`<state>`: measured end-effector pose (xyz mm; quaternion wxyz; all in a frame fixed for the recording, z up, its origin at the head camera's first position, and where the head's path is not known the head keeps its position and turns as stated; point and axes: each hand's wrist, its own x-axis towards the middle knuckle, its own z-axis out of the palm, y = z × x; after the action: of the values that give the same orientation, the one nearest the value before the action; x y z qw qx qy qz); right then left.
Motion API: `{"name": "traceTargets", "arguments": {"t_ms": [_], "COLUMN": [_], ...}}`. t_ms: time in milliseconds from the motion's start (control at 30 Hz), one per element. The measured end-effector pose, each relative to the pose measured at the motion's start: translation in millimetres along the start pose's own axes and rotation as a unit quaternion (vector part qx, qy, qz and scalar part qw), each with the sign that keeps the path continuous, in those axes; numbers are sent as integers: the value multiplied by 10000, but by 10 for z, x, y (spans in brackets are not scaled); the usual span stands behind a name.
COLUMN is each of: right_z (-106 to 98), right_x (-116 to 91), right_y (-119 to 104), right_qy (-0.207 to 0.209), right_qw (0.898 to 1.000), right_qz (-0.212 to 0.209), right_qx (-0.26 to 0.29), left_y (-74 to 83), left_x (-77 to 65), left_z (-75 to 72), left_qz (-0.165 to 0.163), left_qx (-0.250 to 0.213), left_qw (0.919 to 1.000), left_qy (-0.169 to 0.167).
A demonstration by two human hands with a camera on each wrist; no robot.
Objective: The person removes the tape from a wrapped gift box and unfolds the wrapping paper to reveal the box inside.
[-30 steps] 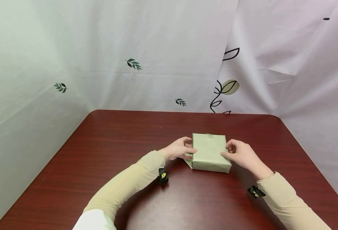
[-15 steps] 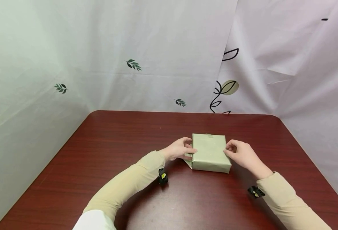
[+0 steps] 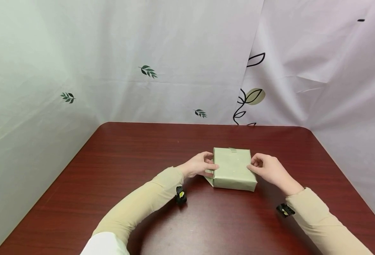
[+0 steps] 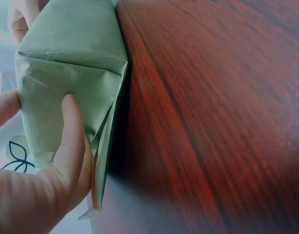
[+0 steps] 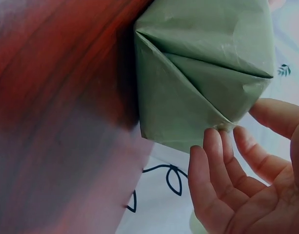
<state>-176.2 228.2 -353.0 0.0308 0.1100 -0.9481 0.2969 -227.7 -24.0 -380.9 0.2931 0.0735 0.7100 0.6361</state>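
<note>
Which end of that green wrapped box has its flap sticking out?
The left end: its flap juts from the green wrapped box, while the right flap lies folded against its end.

A dark red-brown table [image 3: 136,145] with streaky wood grain and rounded far corners fills the lower part of the head view, a pale glare at bottom centre. White creased sheeting [image 3: 181,35] hangs above it, tinted greenish at upper left, pinkish at upper right. Green leaf sprigs [image 3: 148,72] dot it; the line cutting the black-outlined plant [image 3: 255,96] may be a seam.
</note>
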Motion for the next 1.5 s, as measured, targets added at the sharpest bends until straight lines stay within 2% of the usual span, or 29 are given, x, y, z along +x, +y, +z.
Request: {"name": "traceTargets", "arguments": {"t_ms": [200, 467, 833, 1033, 1100, 1233, 1367, 1500], "right_z": [-18, 8, 80, 139, 155, 171, 143, 85], "right_x": [25, 7, -30, -58, -56, -36, -22, -20], "right_y": [-10, -67, -190, -216, -191, -126, -83, -32], "right_qy": [-30, 115, 476, 390, 313, 102, -116, -255], "right_qw": [9998, 9969, 9865, 9819, 9839, 9927, 9985, 9982], "right_qz": [-116, -332, -387, -561, -543, -400, -46, 455], "right_qx": [-126, -702, -1519, -1765, -1673, -1136, -525, 283], "left_y": [-13, -7, 2, -4, -6, -15, -20, -16], "left_x": [15, 0, 5, 3, 0, -1, 0, -5], "left_z": [0, 1, -1, 5, 8, 6, 2, -6], "left_qz": [-9, -16, -45, -31, -25, 6, 15, 33], "left_qx": [-29, -66, -75, -58, -62, -80, -93, -99], "left_qw": [10000, 10000, 10000, 10000, 10000, 10000, 10000, 9999], "left_qy": [31, 6, 14, 6, -11, -29, -34, -45]}}
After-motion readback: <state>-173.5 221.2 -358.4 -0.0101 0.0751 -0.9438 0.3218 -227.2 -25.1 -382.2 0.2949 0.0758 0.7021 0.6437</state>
